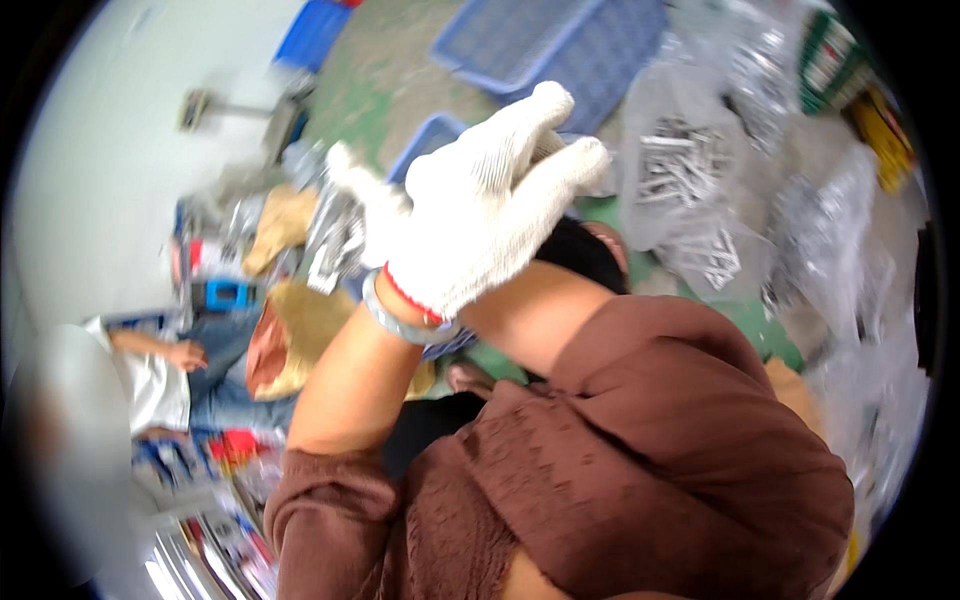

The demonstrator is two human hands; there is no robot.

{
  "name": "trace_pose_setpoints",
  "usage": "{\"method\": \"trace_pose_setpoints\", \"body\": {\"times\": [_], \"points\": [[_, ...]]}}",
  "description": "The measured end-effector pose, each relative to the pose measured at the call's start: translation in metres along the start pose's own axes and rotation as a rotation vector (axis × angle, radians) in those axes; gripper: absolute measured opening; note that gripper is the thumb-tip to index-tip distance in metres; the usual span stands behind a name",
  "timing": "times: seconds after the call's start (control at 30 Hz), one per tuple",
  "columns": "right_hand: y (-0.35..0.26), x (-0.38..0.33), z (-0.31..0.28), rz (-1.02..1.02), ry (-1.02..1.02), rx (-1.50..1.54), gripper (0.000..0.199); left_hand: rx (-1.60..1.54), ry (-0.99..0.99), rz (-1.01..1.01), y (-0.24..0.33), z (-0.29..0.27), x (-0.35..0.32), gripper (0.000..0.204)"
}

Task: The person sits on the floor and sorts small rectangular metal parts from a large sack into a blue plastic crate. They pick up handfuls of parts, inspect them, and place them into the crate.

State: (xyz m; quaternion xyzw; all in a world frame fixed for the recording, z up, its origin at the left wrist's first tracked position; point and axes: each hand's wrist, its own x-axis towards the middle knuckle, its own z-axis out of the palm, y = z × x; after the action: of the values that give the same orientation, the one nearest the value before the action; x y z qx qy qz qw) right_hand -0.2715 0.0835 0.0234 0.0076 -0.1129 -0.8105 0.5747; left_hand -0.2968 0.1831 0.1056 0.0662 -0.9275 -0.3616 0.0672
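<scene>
My left hand point(470, 205), in a white knitted glove, is raised in front of me with its back showing. Two of its fingers stretch out to the right, apart from each other; I see nothing held in it. A red cord point(408, 295) and a pale bangle point(392, 318) circle that wrist. My right forearm point(535, 315) passes behind the left hand, which covers most of my right hand. A blurred white gloved part point(372, 205), apparently of my right hand, juts out at the left. The two hands overlap and seem to touch.
Beyond my hands stand a large blue crate point(600, 65) and a smaller blue container point(425, 140). On the floor at right lie clear plastic bags with several pale, slim parts point(685, 160). Another person point(160, 385) sits at left beside brown sacks point(310, 335). A scale point(200, 108) stands farther back.
</scene>
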Motion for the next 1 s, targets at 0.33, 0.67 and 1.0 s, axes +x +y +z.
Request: {"method": "trace_pose_setpoints", "body": {"times": [0.33,0.67,1.0], "points": [[0.013,-0.002,0.020,0.054,0.073,-0.191,0.057,0.194,0.677,-0.326,-0.105,-0.141,-0.179,0.073],[0.027,-0.008,0.018,0.172,0.097,-0.219,0.061,-0.521,0.252,-0.270,-0.139,-0.162,-0.169,0.077],[0.033,0.001,0.014,0.185,0.325,-0.326,0.054,-0.618,0.363,-0.294,-0.150,-0.159,-0.183,0.063]]}}
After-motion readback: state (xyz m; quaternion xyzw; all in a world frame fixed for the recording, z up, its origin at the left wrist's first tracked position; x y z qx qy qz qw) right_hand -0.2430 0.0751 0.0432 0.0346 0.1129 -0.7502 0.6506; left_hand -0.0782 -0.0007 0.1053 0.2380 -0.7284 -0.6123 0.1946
